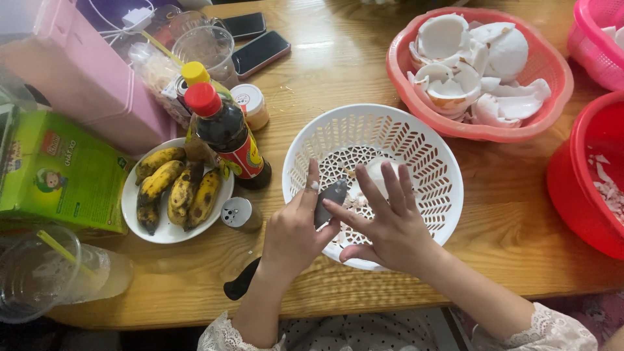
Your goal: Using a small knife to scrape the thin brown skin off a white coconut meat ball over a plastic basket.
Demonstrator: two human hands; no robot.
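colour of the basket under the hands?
White perforated basket, clearest in the head view.

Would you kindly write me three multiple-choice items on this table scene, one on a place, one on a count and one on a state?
1. Where does the plate of bananas lie?
A. left of the white basket
B. inside the red bowl
C. right of the white basket

2. How many phones lie at the far edge of the table?
A. none
B. two
C. five

3. What does the left hand hold?
A. a knife
B. a banana
C. nothing

Answers:
1 A: the plate sits left of the basket, beside the dark sauce bottle.
2 B: two dark phones lie side by side.
3 A: its fingers wrap the knife over the basket, while the right hand cups a white coconut piece.
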